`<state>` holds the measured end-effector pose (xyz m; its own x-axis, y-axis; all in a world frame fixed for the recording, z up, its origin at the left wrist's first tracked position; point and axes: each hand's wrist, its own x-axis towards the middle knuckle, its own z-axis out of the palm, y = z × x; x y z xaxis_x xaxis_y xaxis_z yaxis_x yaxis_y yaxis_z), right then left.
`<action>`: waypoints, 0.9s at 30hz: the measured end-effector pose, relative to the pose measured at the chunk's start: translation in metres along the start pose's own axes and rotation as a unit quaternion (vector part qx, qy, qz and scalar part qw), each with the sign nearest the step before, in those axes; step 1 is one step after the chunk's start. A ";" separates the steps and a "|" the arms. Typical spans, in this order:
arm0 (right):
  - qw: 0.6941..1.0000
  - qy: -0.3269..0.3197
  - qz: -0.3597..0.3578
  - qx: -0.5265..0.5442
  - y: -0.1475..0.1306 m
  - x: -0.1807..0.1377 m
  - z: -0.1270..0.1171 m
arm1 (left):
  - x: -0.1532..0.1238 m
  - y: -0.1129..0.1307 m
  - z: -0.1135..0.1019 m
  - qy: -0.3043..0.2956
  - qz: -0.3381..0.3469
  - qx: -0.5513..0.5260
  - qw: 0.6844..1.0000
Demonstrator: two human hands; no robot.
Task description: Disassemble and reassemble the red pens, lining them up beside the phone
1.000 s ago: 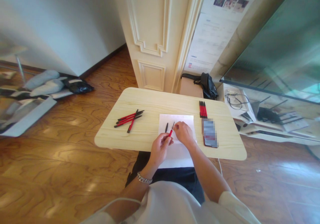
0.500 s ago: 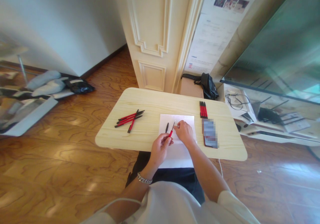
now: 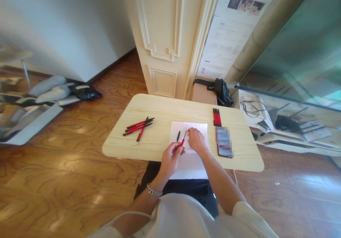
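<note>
My left hand (image 3: 172, 156) is closed around the red barrel of a pen (image 3: 182, 142). From its upper end sticks a thin dark refill with a light tip. Close by the tip, my right hand (image 3: 196, 140) has its fingers pinched together; what they hold is too small or hidden to make out. Both hands are over a white sheet of paper (image 3: 189, 167) that hangs past the table's near edge. A small black pointed pen part (image 3: 178, 136) lies on the paper, left of the refill.
On the pale wooden table (image 3: 160, 106), several red and black pens (image 3: 138, 126) lie loosely crossed at left. Several more pens (image 3: 217, 117) stand in a neat row at right, above a phone (image 3: 224, 142). A white cable (image 3: 235, 178) hangs below the table's near edge.
My right hand has shifted slightly, its fingers drawing a little to the right of the refill. My left hand keeps its hold on the pen almost unmoved.
</note>
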<state>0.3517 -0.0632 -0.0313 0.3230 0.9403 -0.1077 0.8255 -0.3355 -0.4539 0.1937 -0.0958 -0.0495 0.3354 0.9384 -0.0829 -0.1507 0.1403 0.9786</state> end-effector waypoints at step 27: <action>0.786 0.001 0.012 0.619 -0.008 -0.022 -0.053 | -0.003 0.009 0.010 -0.038 0.001 0.029 0.999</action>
<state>0.3629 -0.0844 0.0215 0.3345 0.9335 -0.1290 -0.2620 -0.0394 -0.9643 0.2004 -0.1005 -0.0391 0.4044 0.9121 -0.0678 -0.0991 0.1173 0.9881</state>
